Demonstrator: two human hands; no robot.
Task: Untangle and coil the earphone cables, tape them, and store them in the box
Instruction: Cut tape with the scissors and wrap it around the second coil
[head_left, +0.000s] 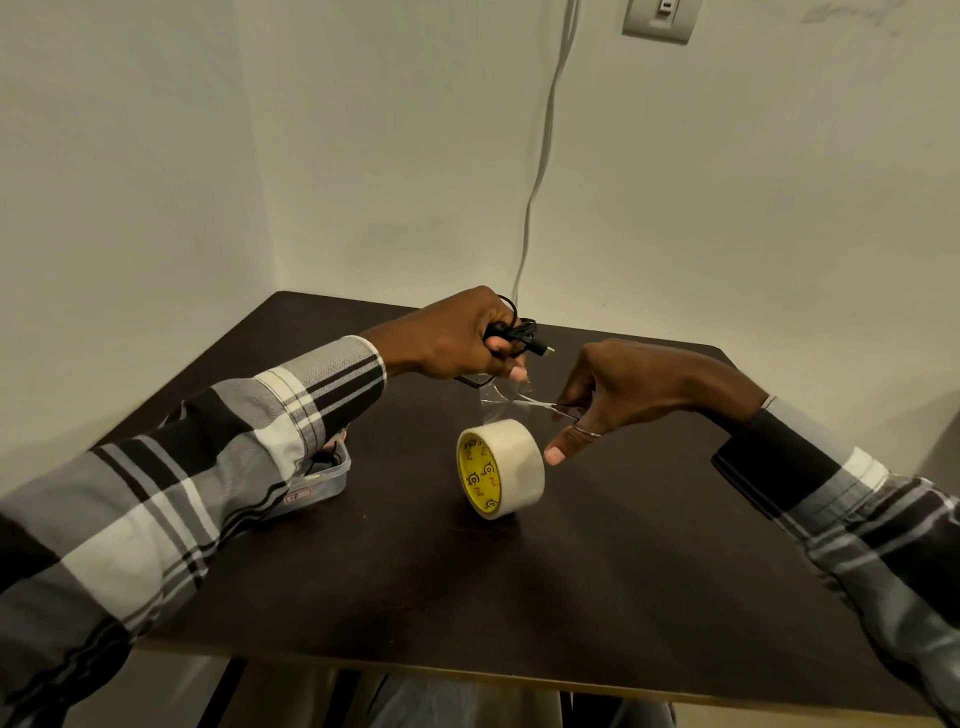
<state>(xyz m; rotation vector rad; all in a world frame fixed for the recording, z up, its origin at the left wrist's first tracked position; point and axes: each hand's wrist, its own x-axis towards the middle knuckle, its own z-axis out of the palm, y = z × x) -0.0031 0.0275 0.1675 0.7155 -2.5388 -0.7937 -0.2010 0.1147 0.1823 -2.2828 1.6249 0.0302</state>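
My left hand (457, 335) is raised above the middle of the table, shut on a coiled black earphone cable (522, 332) whose plug sticks out to the right; its fingertips also pinch a strip of clear tape (493, 402). The strip runs down to the tape roll (501, 467), which stands on edge with a yellow core. My right hand (623, 389) holds small scissors (540, 404) with the blades at the tape strip. A clear plastic box (327, 475) lies at the left, partly hidden under my left sleeve.
The dark brown table (467, 582) stands in a wall corner. A pale cable (540, 166) hangs down the wall behind it, below a wall socket (660, 18). A dark flat object (748, 467) lies under my right wrist near the right edge.
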